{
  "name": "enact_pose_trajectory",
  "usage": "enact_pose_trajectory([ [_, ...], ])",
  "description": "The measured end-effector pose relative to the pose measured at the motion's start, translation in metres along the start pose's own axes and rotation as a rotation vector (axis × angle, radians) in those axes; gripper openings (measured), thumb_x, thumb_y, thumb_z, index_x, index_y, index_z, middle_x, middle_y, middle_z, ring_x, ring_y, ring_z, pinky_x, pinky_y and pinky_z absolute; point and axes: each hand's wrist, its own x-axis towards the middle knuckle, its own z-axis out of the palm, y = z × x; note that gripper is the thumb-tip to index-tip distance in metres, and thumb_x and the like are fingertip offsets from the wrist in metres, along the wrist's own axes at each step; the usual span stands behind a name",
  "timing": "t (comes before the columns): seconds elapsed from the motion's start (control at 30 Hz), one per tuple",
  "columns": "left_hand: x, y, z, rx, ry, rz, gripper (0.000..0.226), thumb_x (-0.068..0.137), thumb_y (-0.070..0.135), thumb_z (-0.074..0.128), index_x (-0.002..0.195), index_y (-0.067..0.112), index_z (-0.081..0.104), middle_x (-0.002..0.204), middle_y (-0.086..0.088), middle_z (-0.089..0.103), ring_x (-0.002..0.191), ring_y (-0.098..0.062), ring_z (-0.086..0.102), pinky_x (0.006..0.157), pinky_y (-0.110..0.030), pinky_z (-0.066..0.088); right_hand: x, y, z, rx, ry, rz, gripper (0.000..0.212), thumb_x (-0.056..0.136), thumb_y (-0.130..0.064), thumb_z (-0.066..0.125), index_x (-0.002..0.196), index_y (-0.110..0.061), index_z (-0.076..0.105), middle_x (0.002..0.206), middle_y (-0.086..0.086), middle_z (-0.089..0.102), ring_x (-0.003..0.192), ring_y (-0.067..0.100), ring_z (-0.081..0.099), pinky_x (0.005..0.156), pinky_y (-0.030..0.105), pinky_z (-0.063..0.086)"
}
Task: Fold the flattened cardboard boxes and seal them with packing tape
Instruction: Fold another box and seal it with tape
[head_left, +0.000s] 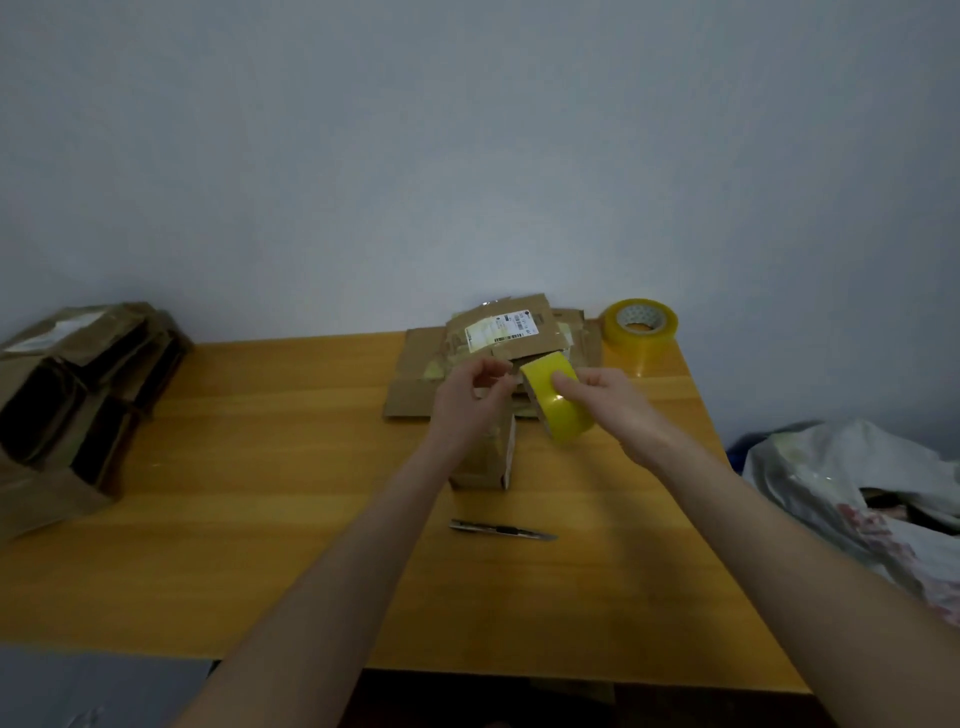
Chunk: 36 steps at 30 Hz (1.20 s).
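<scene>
Nearest on the orange-brown wooden bench (260, 467) lies a slim metal utility knife (503, 530). It sits just in front of a small brown folded cardboard box (485, 457), which stands at the middle of the bench, under the wrists. Above the box, the right hand (605, 400) grips a yellow roll of packing tape (558, 410), fingers wrapped over its rim. The left hand (470, 395) has thumb and forefinger drawn together beside the roll. This is probably on the tape's loose end, but the strip is too faint to show, so I cannot tell whether it holds anything.

The step looks like pulling out tape to seal this box. Next, the strip needs laying along the seam, pressing flat and cutting.

Behind the hands lies a stack of flattened brown cardboard (415, 374), still unfolded. A second yellowish tape roll (640, 325) sits at the far right corner, and a pile of brown folded boxes (78, 389) sits far left.
</scene>
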Motion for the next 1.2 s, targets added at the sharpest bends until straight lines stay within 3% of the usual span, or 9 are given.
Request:
enact_pose_trajectory([
  [0.07,-0.004,0.005,0.001,-0.06,0.011,0.015,0.01,0.09,0.022,0.064,0.099,0.019,0.063,0.093,0.008,0.063,0.091,-0.008,0.06,0.078,-0.019,0.049,0.01,-0.002,0.002,0.137,0.11,0.129,0.034,0.095,-0.038,0.056,0.115,-0.012,0.065,0.106,0.004,0.068,0.1,0.019,0.063,0.083,0.03,0.052],
  [0.13,-0.007,0.005,0.002,-0.084,-0.019,0.05,0.016,0.086,0.024,0.068,0.099,0.022,0.06,0.094,0.007,0.063,0.09,-0.007,0.06,0.077,-0.018,0.05,0.017,-0.006,0.004,0.258,0.173,0.232,0.041,0.095,-0.04,0.056,0.124,-0.01,0.058,0.114,0.008,0.064,0.102,0.024,0.06,0.077,0.036,0.051],
  [0.3,-0.006,-0.008,0.008,0.032,-0.225,0.051,0.059,0.072,0.023,0.082,0.123,0.02,0.052,0.102,0.004,0.067,0.092,-0.009,0.065,0.083,-0.032,0.055,0.024,-0.014,0.005,0.523,0.171,0.324,0.027,0.096,-0.036,0.055,0.104,-0.011,0.061,0.102,0.01,0.062,0.088,0.024,0.059,0.067,0.034,0.05],
  [0.4,-0.004,-0.005,0.009,0.022,-0.181,0.067,0.057,0.075,0.013,0.079,0.125,0.018,0.052,0.087,0.006,0.068,0.08,-0.006,0.064,0.077,-0.03,0.055,0.027,-0.015,0.007,0.605,0.158,0.341,0.029,0.097,-0.039,0.054,0.094,-0.011,0.061,0.079,0.007,0.053,0.065,0.018,0.049,0.061,0.031,0.045],
  [0.53,0.006,0.011,-0.001,-0.302,-0.156,-0.077,0.037,0.085,0.005,0.068,0.117,0.02,0.057,0.085,-0.007,0.071,0.079,-0.014,0.067,0.072,-0.028,0.057,0.028,-0.011,0.005,0.461,0.054,0.223,0.048,0.093,-0.055,0.05,0.1,-0.012,0.072,0.073,0.005,0.046,0.063,0.019,0.044,0.055,0.028,0.034],
  [0.63,0.017,0.015,-0.007,-0.396,-0.162,-0.159,0.028,0.089,0.004,0.063,0.116,0.013,0.061,0.086,-0.006,0.07,0.077,-0.016,0.066,0.072,-0.029,0.057,0.023,-0.011,0.002,0.311,0.018,0.131,0.041,0.091,-0.048,0.059,0.103,-0.01,0.07,0.076,0.003,0.057,0.073,0.018,0.054,0.056,0.025,0.041],
  [0.87,0.033,0.021,-0.009,-0.549,-0.107,-0.322,0.028,0.092,0.006,0.06,0.12,0.004,0.06,0.095,-0.01,0.067,0.081,-0.017,0.066,0.066,-0.024,0.057,0.022,-0.011,-0.003,0.154,-0.08,0.008,0.029,0.091,-0.029,0.062,0.109,-0.008,0.071,0.107,0.008,0.072,0.101,0.024,0.067,0.095,0.035,0.05],
  [1.1,0.028,0.021,-0.01,-0.253,-0.109,-0.041,0.022,0.09,0.021,0.064,0.112,0.021,0.067,0.104,0.001,0.067,0.089,-0.006,0.065,0.078,-0.023,0.055,0.025,-0.016,0.0,0.371,0.143,0.147,0.011,0.093,-0.014,0.061,0.082,-0.01,0.063,0.066,0.002,0.057,0.056,0.013,0.053,0.05,0.023,0.046],
  [1.2,0.028,0.015,-0.006,0.035,-0.136,0.15,0.031,0.075,0.019,0.079,0.105,0.018,0.072,0.099,0.008,0.061,0.085,0.001,0.059,0.075,-0.017,0.051,0.026,-0.017,0.0,0.366,0.167,0.167,0.01,0.092,-0.015,0.061,0.084,-0.009,0.063,0.065,0.002,0.055,0.056,0.012,0.051,0.05,0.021,0.045],
])
